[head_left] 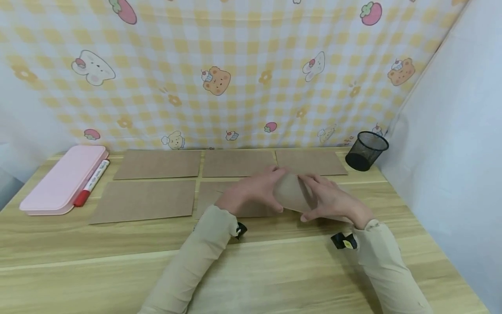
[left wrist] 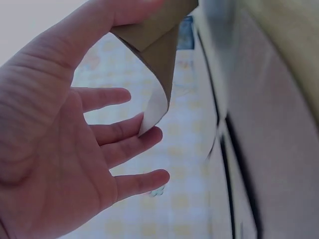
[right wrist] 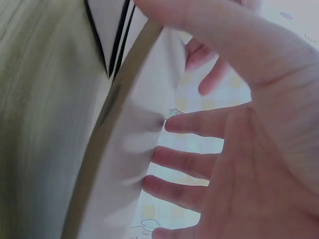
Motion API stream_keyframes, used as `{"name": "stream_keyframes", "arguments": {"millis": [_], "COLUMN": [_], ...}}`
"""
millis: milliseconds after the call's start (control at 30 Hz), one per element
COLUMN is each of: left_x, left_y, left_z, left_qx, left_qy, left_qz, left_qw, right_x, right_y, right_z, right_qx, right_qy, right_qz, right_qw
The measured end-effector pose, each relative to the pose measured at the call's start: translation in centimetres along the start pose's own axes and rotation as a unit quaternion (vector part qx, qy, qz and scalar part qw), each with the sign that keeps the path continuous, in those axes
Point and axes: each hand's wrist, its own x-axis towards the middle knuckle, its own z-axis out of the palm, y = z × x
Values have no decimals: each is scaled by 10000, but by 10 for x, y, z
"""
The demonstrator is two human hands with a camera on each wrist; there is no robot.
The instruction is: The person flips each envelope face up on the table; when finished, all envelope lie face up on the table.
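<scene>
Yellow-checked cloth [head_left: 145, 83] and wooden table [head_left: 294, 279], one bent sheet [head_left: 289, 192] held in two hands

Cartoon animals are printed on the cloth. Five brown flat sheets [head_left: 147, 200] are laid in two rows, three behind and two nearer; beside the nearer pair, at the right, the bent sheet is held. A pink case [head_left: 64, 179] is set at the far left. One side of the bent sheet is gripped by the left hand [head_left: 252, 189], the other by the right hand [head_left: 333, 198], fingers spread. A black mesh cup [head_left: 366, 151] is placed back right; against the case, a red-capped marker [head_left: 92, 183] is laid.
</scene>
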Motion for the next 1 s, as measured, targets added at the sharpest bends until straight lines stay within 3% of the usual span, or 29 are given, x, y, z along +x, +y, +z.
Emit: {"name": "stream_keyframes", "arguments": {"millis": [100, 233, 433, 700, 1000], "left_x": [-5, -15, -29, -41, -51], "left_y": [-4, -13, -22, -36, -50], "left_z": [-9, -25, -45, -56, -63], "left_qx": [-274, -499, -430, -437, -669], "left_qy": [163, 332, 554, 404, 375], "left_qz": [-112, -307, -504, -456, -629], "left_qw": [9994, 9977, 9963, 9972, 9951], "right_x": [-1, -4, -11, -20, -20], "right_y": [3, 8, 18, 29, 31], "right_z": [-3, -8, -20, -28, -26], "right_qx": [50, 625, 778, 802, 962], "right_qy": [279, 652, 898, 462, -82], "right_qz": [-65, 90, 312, 325, -91], "right_qw": [9996, 9959, 9924, 9952, 9953]}}
